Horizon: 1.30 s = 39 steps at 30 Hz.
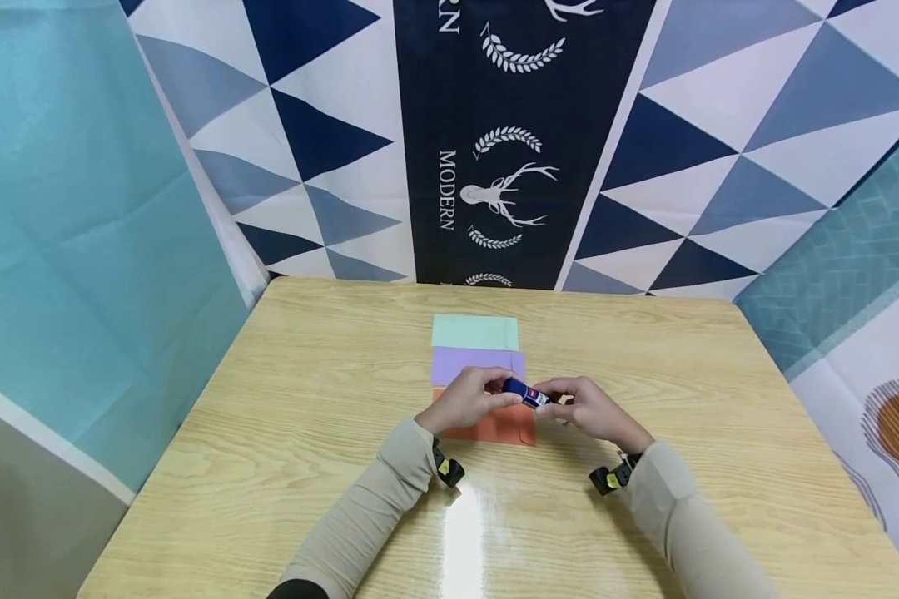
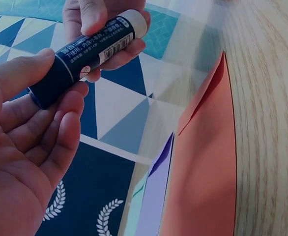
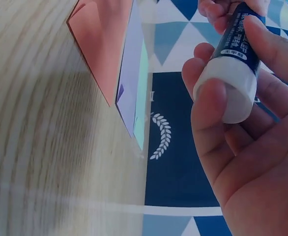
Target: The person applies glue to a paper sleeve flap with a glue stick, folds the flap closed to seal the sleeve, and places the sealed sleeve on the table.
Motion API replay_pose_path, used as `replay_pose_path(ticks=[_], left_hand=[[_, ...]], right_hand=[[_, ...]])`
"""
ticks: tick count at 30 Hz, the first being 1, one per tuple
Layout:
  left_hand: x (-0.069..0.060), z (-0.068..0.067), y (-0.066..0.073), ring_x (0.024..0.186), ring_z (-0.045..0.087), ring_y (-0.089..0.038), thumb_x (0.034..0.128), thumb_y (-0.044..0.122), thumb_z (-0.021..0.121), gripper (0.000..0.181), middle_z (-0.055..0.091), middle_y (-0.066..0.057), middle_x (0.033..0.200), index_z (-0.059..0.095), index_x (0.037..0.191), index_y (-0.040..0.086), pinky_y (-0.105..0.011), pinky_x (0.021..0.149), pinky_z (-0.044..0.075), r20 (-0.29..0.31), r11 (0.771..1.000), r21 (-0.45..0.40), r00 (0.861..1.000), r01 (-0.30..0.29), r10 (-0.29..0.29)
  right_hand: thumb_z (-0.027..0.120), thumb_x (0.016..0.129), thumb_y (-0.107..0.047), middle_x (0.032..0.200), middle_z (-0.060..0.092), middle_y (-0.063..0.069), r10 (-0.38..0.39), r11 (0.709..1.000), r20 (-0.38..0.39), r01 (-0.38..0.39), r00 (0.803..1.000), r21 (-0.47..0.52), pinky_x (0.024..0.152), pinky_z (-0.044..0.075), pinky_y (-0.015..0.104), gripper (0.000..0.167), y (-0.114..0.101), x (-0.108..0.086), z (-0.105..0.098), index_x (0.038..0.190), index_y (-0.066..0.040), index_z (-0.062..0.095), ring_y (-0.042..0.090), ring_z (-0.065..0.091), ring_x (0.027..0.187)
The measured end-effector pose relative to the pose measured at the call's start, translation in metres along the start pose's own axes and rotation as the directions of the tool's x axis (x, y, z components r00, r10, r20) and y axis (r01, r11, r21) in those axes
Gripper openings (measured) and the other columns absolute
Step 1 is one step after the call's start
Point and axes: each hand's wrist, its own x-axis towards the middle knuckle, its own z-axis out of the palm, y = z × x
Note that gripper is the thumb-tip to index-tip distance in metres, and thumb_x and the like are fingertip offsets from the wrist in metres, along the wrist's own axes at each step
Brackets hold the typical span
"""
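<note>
A dark blue glue stick [image 2: 92,51] with a white end is held above the envelopes by both hands. My left hand [image 1: 470,400] pinches its dark blue cap end between thumb and fingers. Around the white base [image 3: 230,91] curl the fingers and thumb of my right hand [image 1: 588,408]. The cap sits against the barrel in the left wrist view. Beneath the hands lies an orange envelope [image 1: 494,427], partly covered by the left hand. Beyond it are a purple envelope [image 1: 472,363] and a light green envelope [image 1: 474,331], in a row.
The wooden table [image 1: 307,391] reaches a patterned cloth [image 1: 487,108] at its far edge. A teal cloth [image 1: 97,225] hangs on the left. Each wrist carries a small black camera, and light glares off the table's near part.
</note>
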Motion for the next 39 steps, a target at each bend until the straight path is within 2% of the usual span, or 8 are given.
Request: replay_pose_path(ticks=[8,13,16,19,22,26,31,39], left_hand=[[-0.003,0.002,-0.001,0.079,0.057,-0.005,0.0883,0.024,0.072,0.028,0.07,-0.005,0.092,0.071,0.111,0.008,-0.018,0.073,0.049,-0.092,0.994,-0.048,0.991,0.097,-0.101],[-0.002,0.003,0.0,0.081,0.058,-0.005,0.087,0.025,0.074,0.029,0.071,-0.006,0.096,0.072,0.11,0.008,-0.018,0.073,0.05,-0.117,0.989,-0.083,0.984,0.124,-0.133],[-0.002,0.003,0.0,0.081,0.058,-0.006,0.0874,0.024,0.074,0.028,0.071,-0.006,0.095,0.072,0.11,0.008,-0.018,0.074,0.05,-0.115,0.988,-0.096,0.985,0.119,-0.129],[-0.002,0.002,-0.002,0.081,0.058,-0.005,0.0879,0.023,0.073,0.027,0.071,-0.006,0.095,0.071,0.11,0.007,-0.018,0.074,0.05,-0.114,0.989,-0.101,0.986,0.11,-0.121],[-0.003,0.002,-0.002,0.081,0.058,-0.005,0.0876,0.022,0.073,0.026,0.071,-0.007,0.095,0.072,0.109,0.006,-0.018,0.074,0.05,-0.123,0.989,-0.105,0.985,0.104,-0.117],[-0.003,0.001,-0.002,0.079,0.058,-0.005,0.0869,0.022,0.074,0.026,0.072,-0.008,0.093,0.072,0.107,0.005,-0.018,0.073,0.05,-0.127,0.989,-0.109,0.986,0.098,-0.111],[-0.003,0.0,-0.002,0.079,0.059,-0.004,0.0868,0.022,0.074,0.025,0.071,-0.007,0.092,0.072,0.106,0.006,-0.018,0.073,0.05,-0.124,0.99,-0.106,0.987,0.093,-0.106],[-0.001,0.001,-0.004,0.079,0.06,-0.005,0.0867,0.022,0.074,0.027,0.072,-0.007,0.093,0.071,0.109,0.006,-0.02,0.074,0.051,-0.124,0.991,-0.097,0.987,0.093,-0.105]], right_hand=[[0.072,0.088,-0.023,0.106,0.071,0.017,0.014,0.994,-0.071,-0.021,0.997,-0.103,0.055,0.051,0.026,0.035,-0.002,0.007,0.008,0.117,-0.003,0.07,0.012,0.057,0.064],[0.073,0.087,-0.018,0.103,0.072,0.012,-0.044,0.99,-0.102,0.029,0.994,-0.135,0.059,0.05,0.024,0.03,-0.003,0.009,0.009,0.113,-0.004,0.072,0.008,0.056,0.073],[0.074,0.086,-0.016,0.097,0.071,0.008,-0.078,0.988,-0.106,0.063,0.991,-0.138,0.058,0.05,0.024,0.028,-0.003,0.009,0.008,0.112,-0.005,0.072,0.005,0.055,0.074],[0.074,0.086,-0.015,0.093,0.07,0.008,-0.075,0.992,-0.099,0.064,0.992,-0.108,0.057,0.05,0.024,0.03,-0.004,0.01,0.009,0.114,-0.004,0.071,0.005,0.055,0.073],[0.073,0.087,-0.015,0.096,0.07,0.01,-0.068,0.993,-0.091,0.059,0.994,-0.099,0.057,0.05,0.024,0.03,-0.005,0.011,0.011,0.116,-0.005,0.069,0.006,0.056,0.077],[0.072,0.088,-0.016,0.1,0.071,0.01,-0.069,0.989,-0.098,0.055,0.993,-0.138,0.062,0.049,0.023,0.028,-0.007,0.012,0.012,0.114,-0.006,0.07,0.01,0.058,0.085],[0.073,0.087,-0.012,0.102,0.072,0.01,-0.099,0.983,-0.11,0.08,0.989,-0.167,0.066,0.05,0.023,0.028,-0.006,0.012,0.012,0.114,-0.005,0.071,0.019,0.063,0.089],[0.074,0.084,-0.01,0.092,0.069,0.002,-0.118,0.973,-0.113,0.092,0.987,-0.213,0.066,0.05,0.022,0.027,-0.007,0.014,0.009,0.111,-0.007,0.073,0.007,0.058,0.08]])
